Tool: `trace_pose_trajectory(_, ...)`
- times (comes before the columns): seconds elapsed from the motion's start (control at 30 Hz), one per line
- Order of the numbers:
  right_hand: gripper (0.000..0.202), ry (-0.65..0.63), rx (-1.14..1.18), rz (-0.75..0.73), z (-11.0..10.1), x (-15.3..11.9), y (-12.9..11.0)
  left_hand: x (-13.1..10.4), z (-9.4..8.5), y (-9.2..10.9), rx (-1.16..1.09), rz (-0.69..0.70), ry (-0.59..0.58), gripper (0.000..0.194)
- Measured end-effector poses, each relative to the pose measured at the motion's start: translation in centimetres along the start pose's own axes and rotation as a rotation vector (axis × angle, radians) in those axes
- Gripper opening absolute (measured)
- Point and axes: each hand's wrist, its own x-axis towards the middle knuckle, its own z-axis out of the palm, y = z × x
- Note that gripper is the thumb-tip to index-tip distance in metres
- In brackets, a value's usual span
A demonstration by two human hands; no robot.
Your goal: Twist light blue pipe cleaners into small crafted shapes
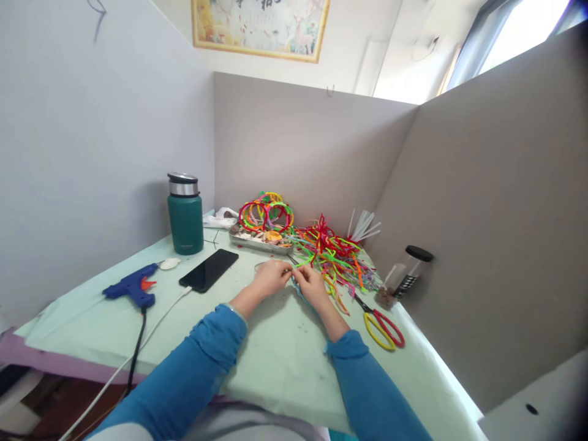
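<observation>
My left hand (272, 277) and my right hand (311, 284) meet over the middle of the table, fingertips pinched close together. Between them is a thin piece, too small to make out clearly; a light blue strand (298, 290) hangs below the fingers of my right hand. Just beyond lies a tangled pile of colourful pipe cleaners (328, 245). Behind my left hand is a metal tray (261, 245) of small pieces, with rings of twisted pipe cleaners (266, 214) above it.
Scissors (383, 329) with red and yellow handles lie right. Left are a black phone (209, 270) on a white cable, a blue glue gun (133, 286) and a green bottle (185, 223). A clear jar (407, 275) and white sticks (365, 226) stand right. Grey partitions (298, 141) enclose the table.
</observation>
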Motion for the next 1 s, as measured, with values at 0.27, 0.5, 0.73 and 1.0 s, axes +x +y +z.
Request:
trace_pose_trajectory(0.27, 0.025, -0.06, -0.003, -0.02, 0.39, 0.0, 0.42, 0.1, -0.19, 0.07, 0.023, -0.028, 0.027, 0.027)
trace_pose_trajectory(0.5, 0.016, -0.096, -0.08, -0.032, 0.42, -0.1, 0.5, 0.03, -0.52, 0.23, 0.034, -0.037, 0.051, 0.028)
trace_pose_trajectory(0.73, 0.021, -0.046, -0.114, -0.029, 0.14, -0.2, 0.25, 0.01, -0.37, 0.04, 0.035, -0.032, 0.071, 0.028)
trace_pose_trajectory(1.0, 0.031, 0.008, -0.102, -0.021, -0.08, -0.08, -0.34, 0.16, -0.05, -0.1, 0.018, 0.041, 0.016, 0.027)
